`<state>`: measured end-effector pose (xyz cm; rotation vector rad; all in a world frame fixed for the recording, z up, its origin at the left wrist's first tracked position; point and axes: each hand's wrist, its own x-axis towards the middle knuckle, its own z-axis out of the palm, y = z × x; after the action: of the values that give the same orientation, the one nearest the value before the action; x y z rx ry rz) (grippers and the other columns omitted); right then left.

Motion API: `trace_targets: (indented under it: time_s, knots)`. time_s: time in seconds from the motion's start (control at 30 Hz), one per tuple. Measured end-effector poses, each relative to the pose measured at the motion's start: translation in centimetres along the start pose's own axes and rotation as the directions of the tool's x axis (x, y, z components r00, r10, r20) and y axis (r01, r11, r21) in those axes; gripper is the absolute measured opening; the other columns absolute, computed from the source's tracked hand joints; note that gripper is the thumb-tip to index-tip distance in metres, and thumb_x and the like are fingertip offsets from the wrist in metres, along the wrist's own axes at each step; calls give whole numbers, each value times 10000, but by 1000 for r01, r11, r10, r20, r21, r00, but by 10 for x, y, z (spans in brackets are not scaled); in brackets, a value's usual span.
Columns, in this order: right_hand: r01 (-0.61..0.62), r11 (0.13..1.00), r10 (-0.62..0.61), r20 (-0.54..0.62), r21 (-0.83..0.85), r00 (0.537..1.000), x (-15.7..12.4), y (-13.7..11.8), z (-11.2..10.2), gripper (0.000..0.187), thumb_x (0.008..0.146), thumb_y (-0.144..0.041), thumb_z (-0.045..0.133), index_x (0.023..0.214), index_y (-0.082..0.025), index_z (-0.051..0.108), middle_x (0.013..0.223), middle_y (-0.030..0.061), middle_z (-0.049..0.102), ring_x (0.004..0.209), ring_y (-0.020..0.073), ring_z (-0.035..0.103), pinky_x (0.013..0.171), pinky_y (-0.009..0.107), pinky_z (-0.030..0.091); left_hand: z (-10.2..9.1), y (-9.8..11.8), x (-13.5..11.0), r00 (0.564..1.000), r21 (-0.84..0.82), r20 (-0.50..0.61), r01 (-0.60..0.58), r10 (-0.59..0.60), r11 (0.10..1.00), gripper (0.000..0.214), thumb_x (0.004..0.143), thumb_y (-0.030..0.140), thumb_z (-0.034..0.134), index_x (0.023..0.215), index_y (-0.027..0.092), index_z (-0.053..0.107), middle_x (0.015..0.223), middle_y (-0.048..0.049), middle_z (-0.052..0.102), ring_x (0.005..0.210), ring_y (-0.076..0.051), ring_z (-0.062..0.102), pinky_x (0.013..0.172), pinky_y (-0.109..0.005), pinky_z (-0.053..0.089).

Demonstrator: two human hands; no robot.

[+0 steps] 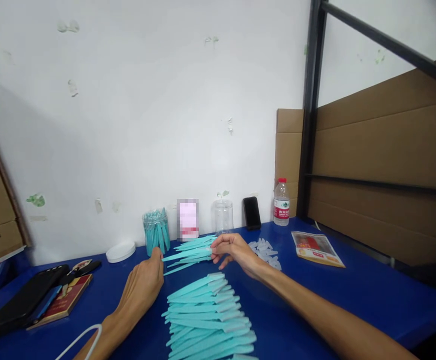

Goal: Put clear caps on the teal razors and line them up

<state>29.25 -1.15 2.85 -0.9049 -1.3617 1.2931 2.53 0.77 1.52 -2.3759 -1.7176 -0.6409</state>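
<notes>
My left hand pinches the narrow handle end of a teal eyebrow razor, its fingers closed. At the other end of that razor, the curled fingers of my right hand close on the tip, where a pale cap partly shows. Behind and under it lies a loose pile of teal razors. Nearer to me, a stack of razors with clear caps lies in rows, capped ends to the right. Small clear caps are heaped just beyond my right wrist.
A jar of teal razors, a pink-and-white card, a clear jar, a phone and a water bottle line the wall. A white lid and black case lie left, a packet right.
</notes>
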Motion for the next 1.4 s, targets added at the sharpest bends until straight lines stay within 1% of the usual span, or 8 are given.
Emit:
trace_targets:
  time_s: [0.4,0.67,0.8,0.93,1.07,1.2,1.33,1.4]
  knots:
    - [-6,1000,6,16,-8,1000,5,6,-2,225,583,-256,742,746,-135,646,655,44,690,581,166,647,459,250,522,12,8,-7,991,-274,14,-122,131,954,181,988,258,179,941,258,354,596,62,409,521,-182,492,564,-255,317]
    - [15,996,-10,56,-87,998,5,4,-5,230,614,-283,723,767,-132,641,653,44,688,587,168,651,459,252,519,10,10,-8,989,-336,-12,-142,147,931,204,990,285,180,898,259,361,583,67,366,508,-179,447,549,-257,304]
    - [4,982,14,93,-191,996,5,2,-9,204,626,-255,693,786,-133,667,644,38,686,576,163,641,451,248,512,9,13,-9,985,-336,-18,-166,170,927,195,990,271,191,910,254,369,603,59,400,517,-175,467,553,-259,308]
    - [-2,946,53,149,-326,987,3,-5,-12,137,611,-209,686,728,-139,700,620,27,683,536,141,597,451,235,479,4,17,-12,972,-328,-12,-227,236,917,191,986,261,226,892,250,393,599,51,466,517,-171,500,544,-257,321]
    - [34,900,56,192,-435,980,-3,-12,-11,67,585,-186,735,646,-160,733,565,-7,641,545,118,527,468,209,396,-3,14,-10,973,-314,-81,-230,216,921,209,983,268,268,870,243,442,703,19,561,636,-173,570,619,-259,374]
    - [89,854,83,303,-513,949,-8,-15,-9,56,613,-186,733,660,-167,756,559,-13,642,543,117,497,514,231,349,-3,4,-4,981,-294,-144,-164,127,942,200,979,260,288,979,229,486,800,-2,599,716,-183,595,678,-279,403]
    - [144,816,127,417,-560,900,-12,-16,-9,101,647,-256,754,705,-174,758,586,-10,646,553,129,511,532,242,358,6,-4,-1,986,-267,-115,-148,121,952,195,950,236,348,1030,225,525,813,-10,611,746,-195,603,677,-292,422]
    - [151,810,142,439,-567,887,-13,-16,-10,133,651,-290,771,718,-176,756,594,-10,642,561,129,515,536,243,362,13,-6,-1,986,-261,-98,-154,132,953,232,937,222,375,1120,220,517,915,-34,625,848,-207,610,732,-310,451]
